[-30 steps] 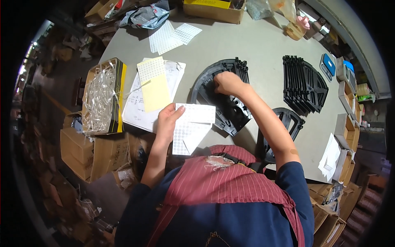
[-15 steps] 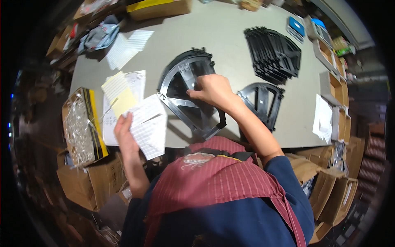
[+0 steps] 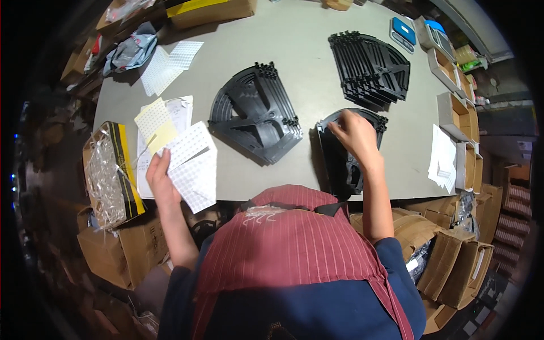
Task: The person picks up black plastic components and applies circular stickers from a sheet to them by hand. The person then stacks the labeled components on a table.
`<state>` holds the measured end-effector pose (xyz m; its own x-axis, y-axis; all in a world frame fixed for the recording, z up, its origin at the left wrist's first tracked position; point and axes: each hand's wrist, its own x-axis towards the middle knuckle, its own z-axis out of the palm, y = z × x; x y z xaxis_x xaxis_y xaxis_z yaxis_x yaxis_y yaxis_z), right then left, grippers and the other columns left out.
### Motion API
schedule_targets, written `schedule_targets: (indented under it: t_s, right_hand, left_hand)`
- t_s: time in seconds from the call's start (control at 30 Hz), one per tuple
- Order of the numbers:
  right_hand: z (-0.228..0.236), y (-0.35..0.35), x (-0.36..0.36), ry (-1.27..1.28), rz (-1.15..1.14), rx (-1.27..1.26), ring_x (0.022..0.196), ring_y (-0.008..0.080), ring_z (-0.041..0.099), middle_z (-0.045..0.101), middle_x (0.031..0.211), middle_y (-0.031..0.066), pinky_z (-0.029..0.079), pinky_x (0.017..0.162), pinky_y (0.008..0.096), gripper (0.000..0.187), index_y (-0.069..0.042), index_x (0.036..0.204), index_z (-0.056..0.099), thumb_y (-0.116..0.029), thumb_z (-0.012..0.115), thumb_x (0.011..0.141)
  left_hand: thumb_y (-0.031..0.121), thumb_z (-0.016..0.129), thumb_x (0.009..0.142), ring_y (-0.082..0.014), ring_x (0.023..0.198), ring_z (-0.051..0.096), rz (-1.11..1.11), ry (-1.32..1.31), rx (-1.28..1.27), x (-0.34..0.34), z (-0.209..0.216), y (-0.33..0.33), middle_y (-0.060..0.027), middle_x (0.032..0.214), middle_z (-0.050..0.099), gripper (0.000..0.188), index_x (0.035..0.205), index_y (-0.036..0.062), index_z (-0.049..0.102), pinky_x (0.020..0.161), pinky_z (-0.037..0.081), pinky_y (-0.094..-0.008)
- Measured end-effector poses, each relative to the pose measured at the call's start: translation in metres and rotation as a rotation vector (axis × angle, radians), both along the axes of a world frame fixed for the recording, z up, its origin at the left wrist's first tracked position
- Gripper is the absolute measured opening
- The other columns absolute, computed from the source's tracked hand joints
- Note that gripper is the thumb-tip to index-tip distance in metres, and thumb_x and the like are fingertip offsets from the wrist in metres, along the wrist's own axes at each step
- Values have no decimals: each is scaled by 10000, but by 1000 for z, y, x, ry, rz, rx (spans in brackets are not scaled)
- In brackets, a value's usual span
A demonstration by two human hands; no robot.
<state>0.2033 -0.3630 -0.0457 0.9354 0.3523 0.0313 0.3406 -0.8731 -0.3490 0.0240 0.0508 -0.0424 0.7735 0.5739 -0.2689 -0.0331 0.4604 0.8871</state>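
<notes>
My left hand (image 3: 163, 177) pinches several white sheets (image 3: 191, 164) printed with rows of small marks, which look like sticker sheets. A yellowish sheet (image 3: 156, 122) lies beside its fingertips. At the near right of the table, my right hand (image 3: 357, 139) is closed at the upper edge of a black fan-shaped plastic part (image 3: 334, 161). The hand partly hides this part and whatever lies under it. A stack of similar black parts (image 3: 258, 122) rests in the middle, between my hands. Another overlapping stack (image 3: 371, 71) stands at the far right.
On the left, a box of clear plastic pieces (image 3: 107, 175) sits by the table edge. Loose white sheets (image 3: 164, 68) and a grey plastic bag (image 3: 131, 51) lie farther back. A blue-topped scale (image 3: 402, 34), cardboard trays (image 3: 453, 113) and white papers (image 3: 442, 156) line the right side.
My right hand has moved right, from the middle stack to the near-right part; a large black part raised at the middle has gone from there. My left hand still holds the sheets.
</notes>
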Motion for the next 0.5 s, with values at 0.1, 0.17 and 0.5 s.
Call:
schedule_targets:
  t_s: [0.1,0.17,0.5]
  right_hand:
    - [0,66,35,189,435,355,826,364,645,649,876,193,511,734,419,142,1,929,619,-78,651,815]
    - [-12,117,58,264,647,416,846,351,661,671,902,182,522,763,399,159,-2,964,623,-78,641,825]
    - [-50,238,114,100,735,-124,862,405,680,691,845,226,547,747,484,153,5,862,678,-108,661,761]
  left_hand:
    - [57,546,995,-232,928,707,-27,-6,13,11,7,-17,-200,1099,683,269,1207,-108,569,812,593,-317]
    - [55,536,998,-226,927,709,-65,-27,-5,14,7,-25,-193,1083,688,256,1199,-99,574,806,594,-313]
    - [73,544,999,-226,973,699,29,37,-7,-34,6,-24,-191,1110,685,261,1197,-93,576,843,565,-311]
